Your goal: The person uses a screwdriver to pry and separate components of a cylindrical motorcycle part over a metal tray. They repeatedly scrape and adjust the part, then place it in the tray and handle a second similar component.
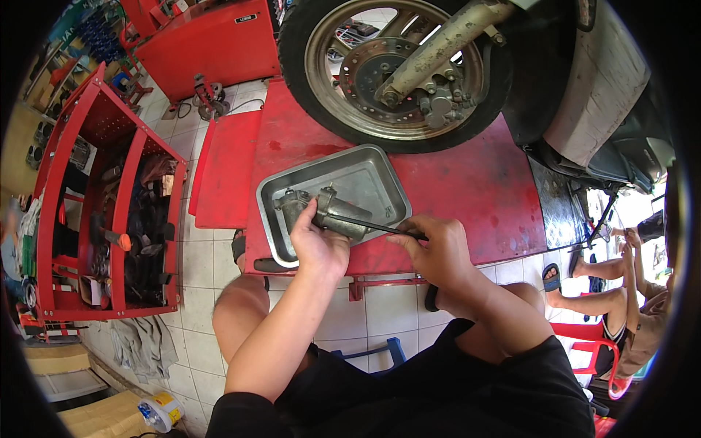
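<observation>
Over the metal tray [387,162], my left hand [319,244] is closed around a grey metal motorcycle part [349,214] with a rounded, cylinder-like body. Its exact kind I cannot make out. My right hand [438,244] pinches a thin dark rod-shaped tool [376,226] near its right end. The tool slants up and left across the metal part, and its tip seems to touch it. Small bits of metal [388,212] lie on the tray's floor to the right of the part.
The tray stands on a red lift platform [467,197], just before a motorcycle's front wheel [358,135]. Left is a red shelf rack [109,315] full of parts. A blue stool [396,350] shows below me. At right another person's legs [602,298] show.
</observation>
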`<state>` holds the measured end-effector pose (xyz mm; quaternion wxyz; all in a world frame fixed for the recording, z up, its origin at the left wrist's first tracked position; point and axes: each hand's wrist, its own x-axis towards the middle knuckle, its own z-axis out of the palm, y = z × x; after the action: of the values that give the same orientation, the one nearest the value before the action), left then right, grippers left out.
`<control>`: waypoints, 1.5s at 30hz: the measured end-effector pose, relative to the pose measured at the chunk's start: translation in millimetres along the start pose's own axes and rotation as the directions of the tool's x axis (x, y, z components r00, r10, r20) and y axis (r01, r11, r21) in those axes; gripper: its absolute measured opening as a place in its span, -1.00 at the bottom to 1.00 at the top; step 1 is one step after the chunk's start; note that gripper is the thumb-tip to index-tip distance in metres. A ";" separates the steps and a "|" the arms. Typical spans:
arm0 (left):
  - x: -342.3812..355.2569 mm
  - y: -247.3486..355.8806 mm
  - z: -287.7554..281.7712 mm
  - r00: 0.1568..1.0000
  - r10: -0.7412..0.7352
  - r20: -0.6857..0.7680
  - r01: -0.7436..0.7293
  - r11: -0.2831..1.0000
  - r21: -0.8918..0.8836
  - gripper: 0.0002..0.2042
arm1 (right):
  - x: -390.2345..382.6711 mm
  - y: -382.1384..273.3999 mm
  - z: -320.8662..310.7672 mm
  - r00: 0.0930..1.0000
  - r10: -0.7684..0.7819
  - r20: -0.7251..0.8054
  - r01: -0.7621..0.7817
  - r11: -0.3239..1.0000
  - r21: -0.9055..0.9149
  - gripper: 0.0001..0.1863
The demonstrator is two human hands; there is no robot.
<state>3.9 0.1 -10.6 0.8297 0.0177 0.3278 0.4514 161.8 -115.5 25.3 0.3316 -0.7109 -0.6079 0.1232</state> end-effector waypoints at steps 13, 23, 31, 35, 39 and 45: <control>-2.0 3.2 -12.1 0.955 0.033 0.295 -0.015 0.998 -0.062 -0.56 | -1.2 1.1 -9.6 0.634 0.235 0.737 -0.747 0.432 0.505 -0.67; -5.8 8.3 -10.9 0.942 0.012 0.335 -0.004 1.000 -0.026 -0.51 | -2.1 1.5 -4.3 0.505 0.170 0.846 -0.859 0.198 0.473 -0.64; -9.7 9.4 -5.9 0.908 -0.023 0.418 0.036 0.999 -0.024 -0.48 | -3.0 -5.7 -13.2 0.472 0.149 0.869 -0.877 0.176 0.446 -0.62; -3.7 14.9 -5.5 0.955 0.020 0.294 -0.006 0.999 -0.047 -0.50 | 4.6 -9.3 -14.8 0.845 0.069 0.530 -0.355 0.814 0.460 -0.64; 13.2 22.6 -2.9 0.992 0.090 0.083 -0.072 0.977 -0.201 -0.61 | 30.8 8.6 -48.4 0.889 0.014 0.457 -0.086 0.987 0.137 -0.67; 16.5 28.8 4.7 0.994 0.063 0.086 -0.034 0.949 -0.313 -0.61 | 44.0 74.2 -13.9 0.977 0.105 0.185 0.009 0.848 -0.529 -0.67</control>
<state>-8.5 30.9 -6.3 0.8254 -0.0836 0.2124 0.5163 238.0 -81.4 -0.4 0.0557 -0.7729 -0.6313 0.0332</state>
